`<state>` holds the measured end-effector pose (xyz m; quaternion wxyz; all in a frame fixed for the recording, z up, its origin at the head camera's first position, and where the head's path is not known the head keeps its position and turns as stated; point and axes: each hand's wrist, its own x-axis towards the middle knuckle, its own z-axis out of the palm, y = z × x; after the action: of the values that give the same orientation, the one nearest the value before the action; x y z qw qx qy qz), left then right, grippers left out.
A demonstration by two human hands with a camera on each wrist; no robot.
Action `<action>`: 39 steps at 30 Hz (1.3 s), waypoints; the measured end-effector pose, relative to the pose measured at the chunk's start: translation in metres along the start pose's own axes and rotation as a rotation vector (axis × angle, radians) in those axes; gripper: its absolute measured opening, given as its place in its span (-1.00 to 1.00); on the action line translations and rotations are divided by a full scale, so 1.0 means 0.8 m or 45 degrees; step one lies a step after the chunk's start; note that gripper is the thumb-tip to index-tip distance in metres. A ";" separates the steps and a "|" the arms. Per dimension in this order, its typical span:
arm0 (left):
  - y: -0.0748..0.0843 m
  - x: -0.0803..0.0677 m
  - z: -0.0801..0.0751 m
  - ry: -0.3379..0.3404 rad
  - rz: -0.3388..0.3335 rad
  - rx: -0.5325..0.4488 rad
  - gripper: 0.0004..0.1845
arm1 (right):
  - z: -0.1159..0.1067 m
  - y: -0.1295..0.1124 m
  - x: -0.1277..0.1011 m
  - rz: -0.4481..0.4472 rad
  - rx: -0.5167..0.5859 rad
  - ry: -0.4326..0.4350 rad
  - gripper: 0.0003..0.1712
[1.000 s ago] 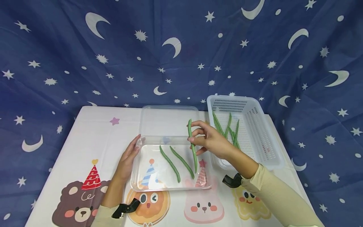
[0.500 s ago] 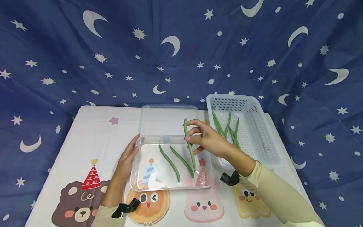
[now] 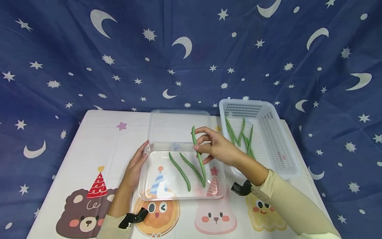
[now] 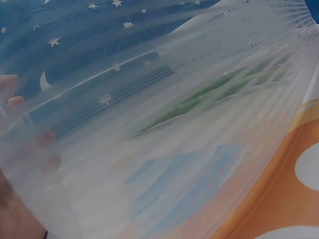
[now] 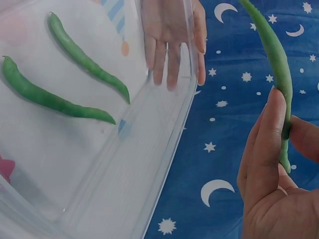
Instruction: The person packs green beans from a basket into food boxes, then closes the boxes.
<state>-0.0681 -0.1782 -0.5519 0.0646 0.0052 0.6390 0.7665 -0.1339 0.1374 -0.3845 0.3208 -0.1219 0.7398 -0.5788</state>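
My right hand [image 3: 219, 147] pinches a green bean [image 5: 279, 69] between thumb and fingertips, holding it nearly upright over the right part of a clear plastic container [image 3: 182, 198]. Inside that container lie two more green beans, a left bean [image 3: 180, 172] and a right bean [image 3: 191, 167], roughly side by side. The held bean's lower end overlaps the right bean's end in the head view. My left hand [image 3: 134, 167] rests against the container's left side; through the clear wall, the right wrist view shows its fingers [image 5: 173, 64] extended. Blurry plastic fills most of the left wrist view.
Right of the container stands a white perforated basket [image 3: 274, 142] with several green beans [image 3: 250, 139] in it. A clear plastic lid [image 3: 179, 124] lies behind the container. A cartoon-print cloth [image 3: 98, 139] covers the table, and a blue star-patterned curtain [image 3: 191, 73] hangs behind.
My right hand has shifted slightly left with the bean, mostly in the first half second. The left hand and the container have stayed in place.
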 end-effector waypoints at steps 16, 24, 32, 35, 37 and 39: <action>0.004 0.001 -0.002 0.002 0.015 0.001 -0.41 | 0.005 0.004 -0.003 -0.003 -0.048 -0.078 -0.38; 0.006 -0.001 0.001 0.000 0.001 -0.001 -0.42 | 0.003 0.004 -0.006 0.019 -0.086 -0.112 -0.56; 0.006 0.002 0.000 0.005 0.005 0.001 -0.41 | -0.007 0.006 -0.006 0.015 -0.040 -0.078 -0.60; 0.005 0.001 0.000 0.003 -0.001 0.000 -0.41 | -0.015 0.007 -0.011 0.023 -0.026 -0.044 -0.60; 0.004 0.001 -0.001 0.003 -0.001 0.008 -0.41 | -0.022 0.007 -0.015 0.021 -0.022 -0.015 -0.60; 0.004 0.000 -0.001 -0.001 -0.004 0.016 -0.41 | -0.032 0.006 -0.018 0.013 -0.017 0.019 -0.59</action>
<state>-0.0687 -0.1793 -0.5491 0.0659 0.0049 0.6438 0.7623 -0.1375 0.1668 -0.3811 0.3172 -0.1158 0.7466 -0.5732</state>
